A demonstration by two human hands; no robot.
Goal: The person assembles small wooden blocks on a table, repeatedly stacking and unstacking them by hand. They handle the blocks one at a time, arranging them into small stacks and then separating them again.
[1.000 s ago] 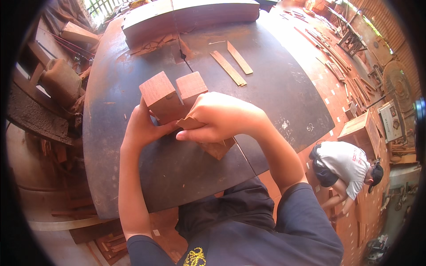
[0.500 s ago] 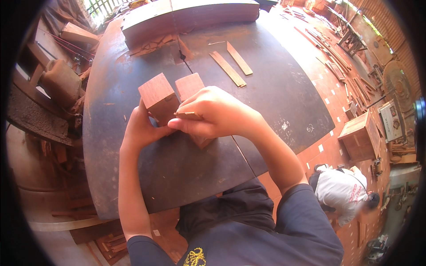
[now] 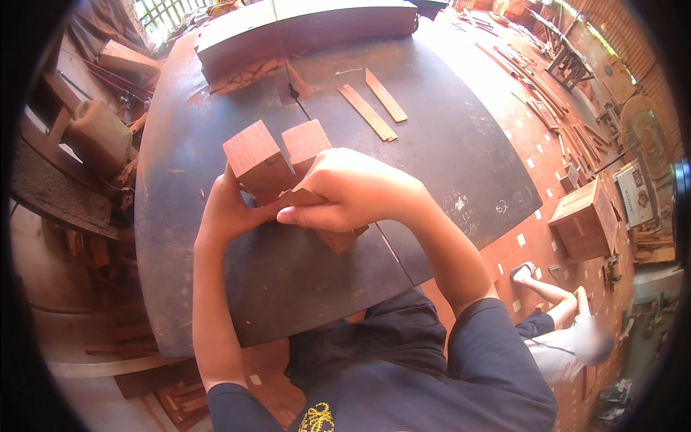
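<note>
Two reddish-brown wooden blocks stand close together over the dark table. My left hand (image 3: 227, 209) is wrapped round the side of the left block (image 3: 252, 155), its fingers mostly hidden behind the wood. Pinched between the thumb and fingers of my right hand (image 3: 353, 189) is a small thin wood strip (image 3: 302, 196), its tip against the near side of the left block. The right block (image 3: 306, 140) lies partly under my right hand; its lower corner shows below the palm.
Two thin wood strips (image 3: 368, 114) lie on the dark table (image 3: 446, 165), which has a narrow slot. A long wooden beam (image 3: 309, 32) crosses its far end. At right, a person (image 3: 565, 342) bends low near a wooden box (image 3: 584, 219); timber pieces lie on the floor.
My right hand has shifted slightly right and down, and the thin strip in it is tilted more. The left hand stays on its block. The person at right has turned and a leg now shows.
</note>
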